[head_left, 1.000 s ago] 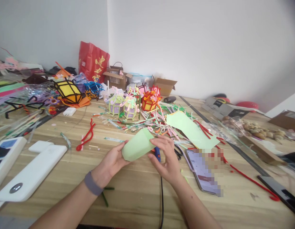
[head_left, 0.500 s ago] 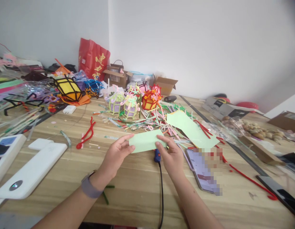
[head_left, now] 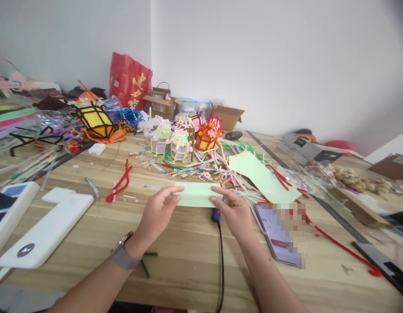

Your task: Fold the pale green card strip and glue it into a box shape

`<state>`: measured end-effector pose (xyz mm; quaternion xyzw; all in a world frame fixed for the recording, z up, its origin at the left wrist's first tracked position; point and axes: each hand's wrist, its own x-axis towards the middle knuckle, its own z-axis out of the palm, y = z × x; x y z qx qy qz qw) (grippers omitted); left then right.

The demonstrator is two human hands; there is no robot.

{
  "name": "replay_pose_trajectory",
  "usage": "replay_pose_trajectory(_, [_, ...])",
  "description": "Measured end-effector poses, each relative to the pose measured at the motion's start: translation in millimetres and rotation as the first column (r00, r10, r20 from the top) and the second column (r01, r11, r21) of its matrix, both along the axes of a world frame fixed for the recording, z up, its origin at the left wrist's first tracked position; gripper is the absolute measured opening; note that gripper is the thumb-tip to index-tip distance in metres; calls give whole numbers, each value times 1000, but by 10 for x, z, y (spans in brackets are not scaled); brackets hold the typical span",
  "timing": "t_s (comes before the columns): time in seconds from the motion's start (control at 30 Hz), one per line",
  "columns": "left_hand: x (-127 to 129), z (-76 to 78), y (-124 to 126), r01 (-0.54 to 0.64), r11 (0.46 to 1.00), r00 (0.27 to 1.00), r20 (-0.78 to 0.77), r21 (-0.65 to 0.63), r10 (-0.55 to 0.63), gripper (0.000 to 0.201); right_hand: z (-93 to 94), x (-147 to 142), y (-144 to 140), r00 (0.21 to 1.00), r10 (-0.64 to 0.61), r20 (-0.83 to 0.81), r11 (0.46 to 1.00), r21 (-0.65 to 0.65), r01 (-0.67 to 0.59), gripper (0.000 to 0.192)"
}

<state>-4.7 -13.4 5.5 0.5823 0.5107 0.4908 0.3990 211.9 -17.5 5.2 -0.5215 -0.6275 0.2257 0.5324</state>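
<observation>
Flattened since the earlier frames, the pale green paper strip (head_left: 197, 194) now lies low and level over the wooden table (head_left: 188, 265), where before it was bowed into a tube and held higher. Far left of the fingers lie a white power strip (head_left: 46, 232) and a red pipe cleaner (head_left: 120, 184). Left hand (head_left: 158, 211), with a grey wristband (head_left: 123, 256) behind it, pinches the strip's left end between thumb and fingertips (head_left: 175, 191). The strip spans the gap between the two hands. Right hand (head_left: 234, 211) grips the right end, fingers closed narrowly on the paper. Just below the strip, between the hands, a blue-handled tool (head_left: 216, 214) with a black cord (head_left: 220, 265) rests on the table. Beyond the fingertips stand small pipe-cleaner lanterns (head_left: 178, 145) amid loose scraps. Right of the right hand lie a larger green paper sheet (head_left: 260, 176) and a smartphone (head_left: 278, 237), the latter just beside the wrist.
</observation>
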Motion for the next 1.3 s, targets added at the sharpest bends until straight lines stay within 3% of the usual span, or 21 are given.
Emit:
replay_pose_trajectory(0.17, [25,2,-9,-49,999,998,48,-11,49,23,-34,2,10,1000,-7,27,1000,23,6,17])
replay_pose_trajectory(0.43, [26,-11,-19,-130,989,989,86,71,124,9,-14,-19,2,998,33,54,997,73,-37,14])
replay_pose_trajectory(0.67, [26,-45,-3,-115,993,993,34,2,115,10,-28,-43,13,995,10,97,994,109,-21,16])
replay_pose_trajectory(0.9, [48,-131,59,-87,989,972,207,-122,111,21,-42,-52,7,984,-76,158,991,121,57,21])
replay_pose_trajectory(1.13, [67,-112,51,-67,990,966,238,-127,96,21,-45,-48,19,956,-65,286,980,199,7,23])
replay_pose_trajectory(1.3, [72,-111,38,-35,994,973,225,-106,58,20,-50,-53,24,953,-52,300,983,183,-4,21])
